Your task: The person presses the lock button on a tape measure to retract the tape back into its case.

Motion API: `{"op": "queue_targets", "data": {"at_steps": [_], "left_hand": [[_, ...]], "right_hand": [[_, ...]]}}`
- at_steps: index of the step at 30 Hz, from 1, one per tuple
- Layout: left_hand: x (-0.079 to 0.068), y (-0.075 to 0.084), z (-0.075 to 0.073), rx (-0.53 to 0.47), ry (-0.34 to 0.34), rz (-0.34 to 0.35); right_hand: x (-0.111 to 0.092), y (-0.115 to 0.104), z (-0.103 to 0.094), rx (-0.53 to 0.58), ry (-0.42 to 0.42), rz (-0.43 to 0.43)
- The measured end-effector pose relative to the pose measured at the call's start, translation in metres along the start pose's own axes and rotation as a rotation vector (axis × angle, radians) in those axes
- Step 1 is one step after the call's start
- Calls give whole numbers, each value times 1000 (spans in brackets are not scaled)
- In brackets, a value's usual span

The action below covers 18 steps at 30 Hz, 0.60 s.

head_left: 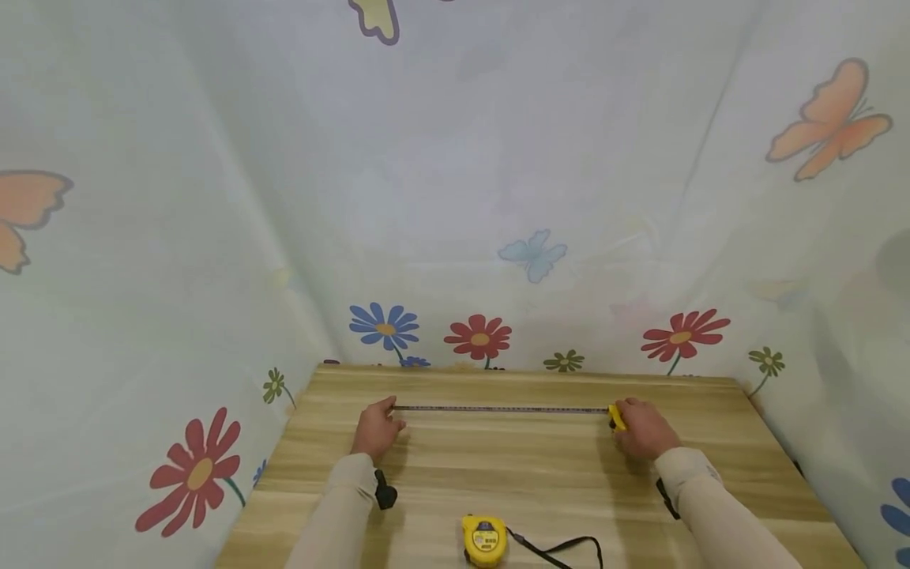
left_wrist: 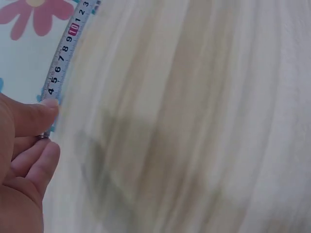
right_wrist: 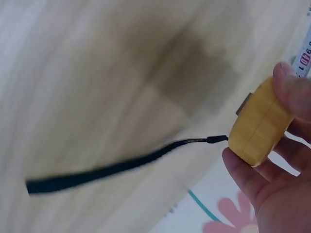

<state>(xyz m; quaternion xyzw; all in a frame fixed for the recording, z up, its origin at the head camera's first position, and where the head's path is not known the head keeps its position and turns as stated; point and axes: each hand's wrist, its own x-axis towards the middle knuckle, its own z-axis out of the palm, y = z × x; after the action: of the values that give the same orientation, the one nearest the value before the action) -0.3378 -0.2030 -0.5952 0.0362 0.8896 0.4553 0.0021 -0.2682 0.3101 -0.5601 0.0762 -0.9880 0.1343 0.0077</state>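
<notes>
My left hand (head_left: 377,431) pinches the end of a pulled-out measuring blade (head_left: 498,409) between thumb and fingers. In the left wrist view the white blade (left_wrist: 62,58) shows black numbers and a red 10. Its yellow tape measure case (right_wrist: 262,121) sits in the grip of my right hand (head_left: 643,429), and a black wrist strap (right_wrist: 116,167) dangles from it. The blade stretches straight between both hands, over the far part of the table. Nearer to me lies a second yellow tape measure (head_left: 486,541) with a black cord (head_left: 547,552), touched by neither hand.
The wood-grain table (head_left: 498,474) ends at the back against a pale curtain (head_left: 455,158) printed with flowers and butterflies. The same cloth closes in the left and right sides. Black straps with small devices sit on both wrists.
</notes>
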Motion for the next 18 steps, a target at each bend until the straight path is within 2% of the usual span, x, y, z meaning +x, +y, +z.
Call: {"op": "queue_targets", "data": {"at_steps": [7,12,18], "left_hand": [[-5,21,-22,3,77,65],[-9,30,-35,34,116,95],[-13,41,-52,53,166,121]], "right_hand": [[-4,-2,-36,33,-1,-127],[-11,-5,-61,82,-59,-144],[-23,-14,-88,83,-77,-175]]}}
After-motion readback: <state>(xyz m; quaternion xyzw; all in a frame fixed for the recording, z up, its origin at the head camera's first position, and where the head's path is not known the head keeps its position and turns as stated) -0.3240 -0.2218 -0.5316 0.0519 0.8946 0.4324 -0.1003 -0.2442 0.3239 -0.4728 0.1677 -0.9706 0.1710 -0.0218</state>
